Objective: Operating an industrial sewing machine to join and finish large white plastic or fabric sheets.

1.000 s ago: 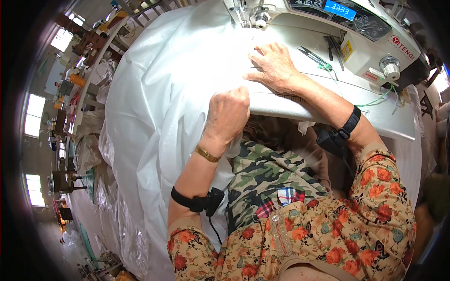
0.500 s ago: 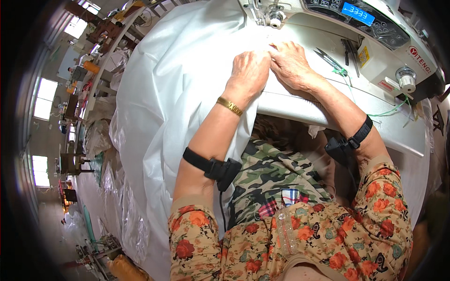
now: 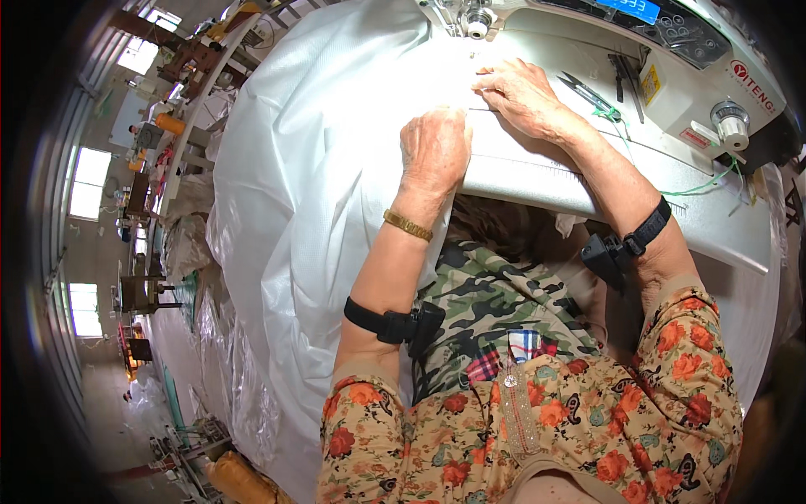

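Note:
A large sheet of white fabric point(image 3: 290, 181) with a fine woven texture spreads over the left of the table and hangs in folds beside my lap. My left hand point(image 3: 435, 149) is closed on its right edge, knuckles up, near the table's front. Farther forward, my right hand point(image 3: 522, 99) has its fingers bent together at the fabric's edge; glare washes out their tips. Just beyond both hands is the needle area point(image 3: 476, 27) of a white sewing machine point(image 3: 684, 101). The two hands are apart.
Right of my right hand lie thread snips point(image 3: 588, 94) and a dark slim tool point(image 3: 620, 80). Green thread point(image 3: 701, 195) trails by the machine's knob point(image 3: 730, 126). The table's metal front edge point(image 3: 621, 206) runs under my right forearm. Crumpled clear plastic point(image 3: 252, 403) lies at the left.
My left hand has drawn back toward me and slightly left, parting from the right hand. My right hand has shifted a little forward and left. The view has tilted slightly.

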`<state>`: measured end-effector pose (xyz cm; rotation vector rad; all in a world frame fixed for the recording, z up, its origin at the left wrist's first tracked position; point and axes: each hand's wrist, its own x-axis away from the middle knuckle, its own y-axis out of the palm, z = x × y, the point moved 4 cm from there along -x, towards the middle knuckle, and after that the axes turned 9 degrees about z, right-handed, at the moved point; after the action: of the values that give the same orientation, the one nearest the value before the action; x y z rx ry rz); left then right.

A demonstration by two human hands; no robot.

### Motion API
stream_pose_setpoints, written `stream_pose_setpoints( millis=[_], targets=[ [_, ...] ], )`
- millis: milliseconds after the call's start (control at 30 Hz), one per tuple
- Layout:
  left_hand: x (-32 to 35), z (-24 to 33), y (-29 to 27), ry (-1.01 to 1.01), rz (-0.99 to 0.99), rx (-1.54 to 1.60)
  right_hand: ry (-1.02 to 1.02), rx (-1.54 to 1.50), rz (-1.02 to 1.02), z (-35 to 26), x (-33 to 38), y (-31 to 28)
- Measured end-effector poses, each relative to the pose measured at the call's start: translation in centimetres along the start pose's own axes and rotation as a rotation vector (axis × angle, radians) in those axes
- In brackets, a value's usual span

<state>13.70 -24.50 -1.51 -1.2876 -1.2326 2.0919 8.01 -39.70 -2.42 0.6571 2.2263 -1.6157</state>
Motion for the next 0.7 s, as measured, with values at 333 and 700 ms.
stream_pose_setpoints(
  millis=[333, 700],
  targets=[
    [-2.0, -0.9, 0.5, 0.067, 0.060, 0.092, -0.015, 0.163, 0.107, -1.3, 0.3, 0.6],
    [-4.5, -0.8, 2.3, 0.004, 0.033, 0.059, 0.020, 0.152, 0.045, -1.7, 0.3, 0.2]
  ],
)
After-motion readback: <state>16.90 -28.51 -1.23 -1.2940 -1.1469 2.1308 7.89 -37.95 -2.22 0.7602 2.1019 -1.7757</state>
